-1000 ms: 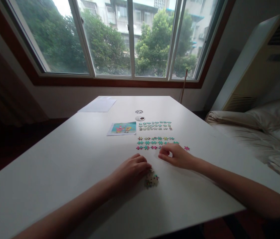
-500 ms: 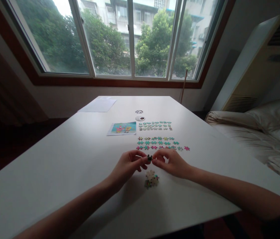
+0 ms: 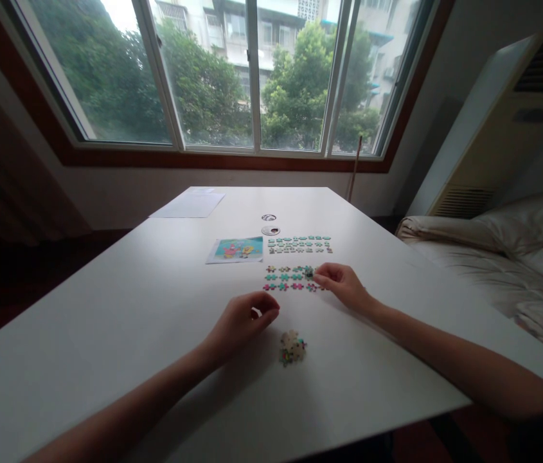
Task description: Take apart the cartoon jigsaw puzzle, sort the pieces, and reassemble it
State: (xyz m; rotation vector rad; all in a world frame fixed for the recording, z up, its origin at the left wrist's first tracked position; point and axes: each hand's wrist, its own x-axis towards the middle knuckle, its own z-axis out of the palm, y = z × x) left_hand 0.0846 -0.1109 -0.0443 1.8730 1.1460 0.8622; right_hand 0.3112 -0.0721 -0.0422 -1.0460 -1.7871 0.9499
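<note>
Cream-coloured backs show on most of the puzzle pieces in the small heap (image 3: pixel 293 348) nearest the person, flecked at its edges with teal, green and pinkish red; the knobbed pieces overlap loosely on the glossy white table (image 3: pixel 165 308). Just beyond it, the left hand (image 3: pixel 245 318) is curled, thumb and fingertips drawn close together; whether anything tiny sits between them I cannot tell. Further right, the right hand (image 3: pixel 342 281) pinches a dark puzzle piece (image 3: pixel 308 273) at its fingertips, over the nearer set of laid-out rows and hiding their right part.

Of these three rows, the closest (image 3: pixel 297 287) mixes bright pink with teal, the middle one (image 3: pixel 284 278) is mainly teal, and the third (image 3: pixel 271 269) carries touches of yellow and red. Beyond lies a second set of rows (image 3: pixel 295 244), teal and paler tones, its pieces small and close-set. Left of that set lies a picture sheet (image 3: pixel 237 249) with pink and yellow figures on blue-green. Further off are two round flat objects (image 3: pixel 270 230), white papers (image 3: pixel 187 204) and a window (image 3: pixel 213 83).
</note>
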